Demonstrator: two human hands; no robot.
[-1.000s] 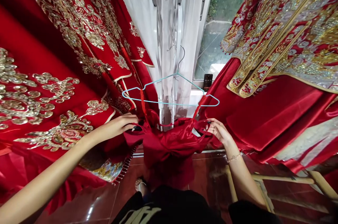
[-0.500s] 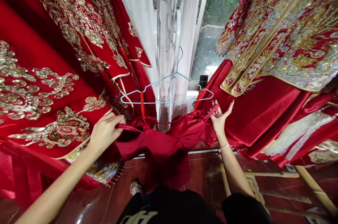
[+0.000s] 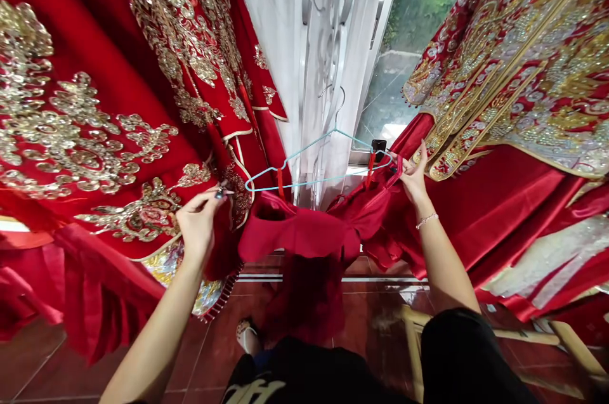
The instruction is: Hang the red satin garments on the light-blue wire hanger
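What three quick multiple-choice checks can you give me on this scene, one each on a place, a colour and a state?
1. What colour is the wire hanger?
A. Red
B. Light blue
C. Gold

2. Where is the black phone?
A. On the floor
B. At the window, beyond the hanger's right end
C. In a hand

3. How is the red satin garment placed?
A. Folded on a chair
B. Flat on the floor
C. Hanging below the hanger, its red straps rising to it

Answers:
1. B: the wire shows pale blue.
2. B: it stands at the window ledge behind the hanger.
3. C: the straps run up to the hanger.
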